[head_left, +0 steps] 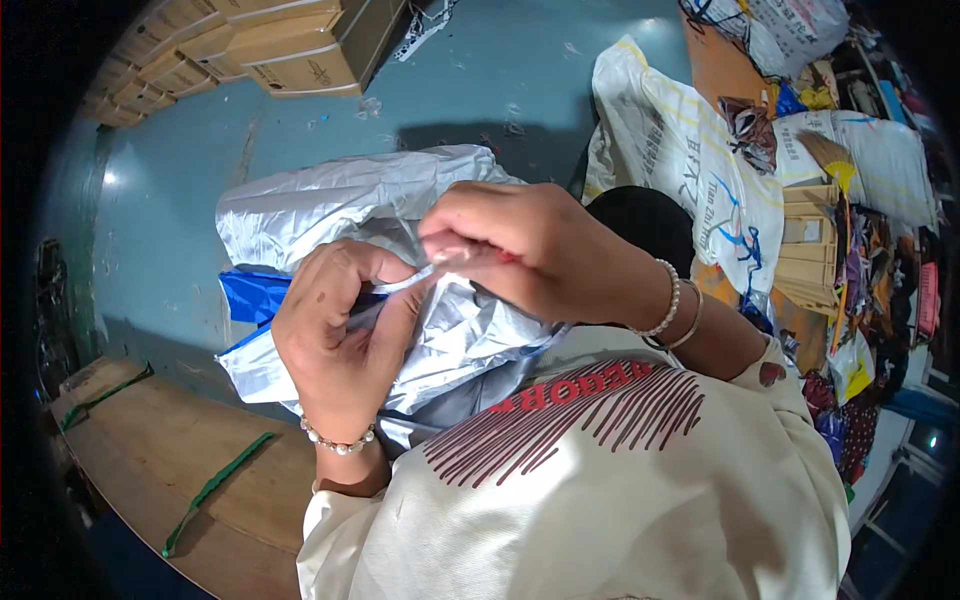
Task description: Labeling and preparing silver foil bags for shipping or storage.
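Note:
My left hand [340, 335] and my right hand [520, 245] meet in front of my chest over a crumpled silver-grey plastic bag [340, 205]. Both hands pinch a thin clear strip [405, 283] at the bag's mouth, the left from below and the right from above. A blue plastic piece [250, 295] shows beneath the bag at its left. The bag rests on my lap against my cream shirt with red stripes [600, 470]. Pearl bracelets circle both wrists.
Cardboard boxes [290, 50] are stacked at the top left on the blue-grey floor [170, 200]. A wooden board with green straps [200, 470] lies at lower left. White woven sacks [700, 160], folded cartons and colourful packets crowd the right side.

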The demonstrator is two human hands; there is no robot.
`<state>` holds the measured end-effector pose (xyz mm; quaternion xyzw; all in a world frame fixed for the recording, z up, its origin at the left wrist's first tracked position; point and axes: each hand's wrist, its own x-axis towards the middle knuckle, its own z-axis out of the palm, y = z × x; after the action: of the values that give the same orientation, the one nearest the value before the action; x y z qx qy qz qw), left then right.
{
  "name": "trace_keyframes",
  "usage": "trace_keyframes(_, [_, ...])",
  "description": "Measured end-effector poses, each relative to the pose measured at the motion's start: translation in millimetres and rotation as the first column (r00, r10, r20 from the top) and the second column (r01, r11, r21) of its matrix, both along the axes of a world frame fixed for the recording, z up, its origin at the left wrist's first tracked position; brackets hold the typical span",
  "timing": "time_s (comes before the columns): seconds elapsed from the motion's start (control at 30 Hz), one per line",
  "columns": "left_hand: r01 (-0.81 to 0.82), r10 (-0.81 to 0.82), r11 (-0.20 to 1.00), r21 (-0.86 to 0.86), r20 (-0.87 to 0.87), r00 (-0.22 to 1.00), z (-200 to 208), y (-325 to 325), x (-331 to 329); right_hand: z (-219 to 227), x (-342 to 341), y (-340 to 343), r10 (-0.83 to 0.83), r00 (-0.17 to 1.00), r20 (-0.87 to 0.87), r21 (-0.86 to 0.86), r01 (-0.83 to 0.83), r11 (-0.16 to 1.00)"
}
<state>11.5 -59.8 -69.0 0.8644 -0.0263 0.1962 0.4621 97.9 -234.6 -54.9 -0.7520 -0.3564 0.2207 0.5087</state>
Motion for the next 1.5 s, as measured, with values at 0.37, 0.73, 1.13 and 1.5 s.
trace_keyframes(0.37, [-0.012, 0.012, 0.999, -0.047, 0.008, 1.0, -7, 5, 0, -17, 13, -19, -0.017, 1.0, -0.021, 0.229, 0.022, 0.973])
trace_keyframes(0.73, [0.145, -0.162, 0.97, -0.195, -0.072, 0.984, -5, 2, 6, -19, 3, 0, -0.002, 0.947, 0.32, 0.061, -0.018, 0.998])
trace_keyframes(1.13, [0.006, -0.217, 0.749, -0.662, -0.237, 0.947, -17, 15, 1, 6, 3, -21, 0.024, 0.927, -0.373, 0.182, 0.048, 0.982])
trace_keyframes(1.5, [0.003, -0.23, 0.74, -0.673, -0.249, 0.941, -18, 19, -1, 4, -4, -18, 0.153, 0.906, -0.394, -0.037, -0.182, 0.983])
